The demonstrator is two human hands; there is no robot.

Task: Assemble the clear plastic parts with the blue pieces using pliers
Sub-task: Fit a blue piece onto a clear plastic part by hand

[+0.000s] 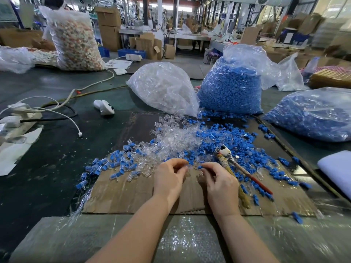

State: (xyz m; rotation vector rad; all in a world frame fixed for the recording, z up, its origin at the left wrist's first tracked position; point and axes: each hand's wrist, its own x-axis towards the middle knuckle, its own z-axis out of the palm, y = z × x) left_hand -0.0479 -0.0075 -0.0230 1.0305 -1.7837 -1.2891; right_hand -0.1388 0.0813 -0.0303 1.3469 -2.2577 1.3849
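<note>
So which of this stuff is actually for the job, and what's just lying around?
For the job:
- left hand, pinching a clear part
- right hand, pinching a blue piece
- pliers
- loose parts pile
- clear bag
- blue bag

Lying about:
- white cable
- power strip
- boxes
- mixed bag

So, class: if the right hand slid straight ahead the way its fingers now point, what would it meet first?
The right hand points up and left toward the left hand, pinching a blue piece. It would likely meet the left hand's fingertips first, though depth is unclear.
</note>
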